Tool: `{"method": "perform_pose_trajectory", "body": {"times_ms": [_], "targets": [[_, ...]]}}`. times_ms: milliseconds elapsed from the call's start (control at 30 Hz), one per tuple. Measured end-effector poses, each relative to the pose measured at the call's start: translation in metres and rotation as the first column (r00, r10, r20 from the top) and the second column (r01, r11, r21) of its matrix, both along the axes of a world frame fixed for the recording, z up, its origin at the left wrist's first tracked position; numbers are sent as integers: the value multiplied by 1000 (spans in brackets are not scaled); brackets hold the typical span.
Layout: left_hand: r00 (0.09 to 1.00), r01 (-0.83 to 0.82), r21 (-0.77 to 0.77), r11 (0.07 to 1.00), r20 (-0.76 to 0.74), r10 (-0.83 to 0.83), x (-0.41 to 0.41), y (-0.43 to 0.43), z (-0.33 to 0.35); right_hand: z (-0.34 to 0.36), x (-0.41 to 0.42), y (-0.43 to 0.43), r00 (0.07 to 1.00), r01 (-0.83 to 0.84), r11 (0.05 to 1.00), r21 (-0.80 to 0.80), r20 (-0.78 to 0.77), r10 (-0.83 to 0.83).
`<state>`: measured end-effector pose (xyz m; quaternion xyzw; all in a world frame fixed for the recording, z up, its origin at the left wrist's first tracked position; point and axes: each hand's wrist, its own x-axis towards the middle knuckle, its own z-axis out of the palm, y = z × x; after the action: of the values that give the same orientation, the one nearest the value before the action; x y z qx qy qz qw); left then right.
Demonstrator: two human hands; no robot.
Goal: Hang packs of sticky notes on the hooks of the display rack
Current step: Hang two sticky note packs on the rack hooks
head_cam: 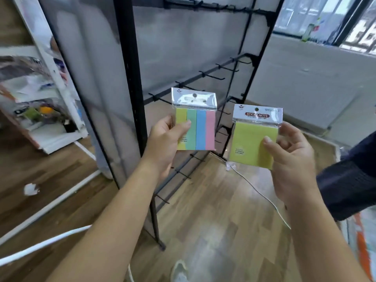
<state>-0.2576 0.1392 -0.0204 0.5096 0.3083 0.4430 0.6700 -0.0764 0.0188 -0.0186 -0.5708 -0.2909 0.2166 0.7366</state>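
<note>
You hold two packs up in front of the display rack [130, 78], neither on a hook yet. Your left hand [164, 139] has the four-colour pack [201, 127] upright. Its long axis is vertical, with the header card and hang hole at the top and the yellow, green, blue and pink strips running straight down. Your right hand [291, 159] has the yellow pack [250, 139], also header-up with its printed face toward you and its top leaning slightly right.

The packs are apart, and the rack's right post shows through the gap between them. The hooks [211, 77] on the middle rail jut out to the right, just above and behind the four-colour pack's top edge. Whether that edge touches one cannot be told. Another hook rail runs along the top of the rack, and more rails lie below your hands. To the right of the rack the wooden floor [213, 210] lies open, crossed by a thin white cable [262, 195]. A dark sleeve [350, 180] sits at the far right edge, near your right hand.

Your left thumb [185, 125] presses the front over the yellow and green strips, with the fingers behind, clamping the lower left part. Your right thumb [268, 140] lies on the lower right of the yellow face, and the fingers curl round the right edge behind it.
</note>
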Motion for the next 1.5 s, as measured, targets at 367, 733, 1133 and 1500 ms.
{"method": "perform_pose_trajectory", "body": {"times_ms": [367,733,1133,1500], "targets": [[932,-335,544,769,70,356,73,120,66,77,93,183,920,-342,929,143,252,300],[847,-342,661,668,-91,523,118,140,85,110,153,296,753,-633,749,196,380,537],[674,-489,659,572,-131,727,162,150,112,123,202,347,651,-743,651,153,390,651],[607,-546,660,516,-113,787,179,155,120,123,218,369,617,-769,628,118,391,682]]}}
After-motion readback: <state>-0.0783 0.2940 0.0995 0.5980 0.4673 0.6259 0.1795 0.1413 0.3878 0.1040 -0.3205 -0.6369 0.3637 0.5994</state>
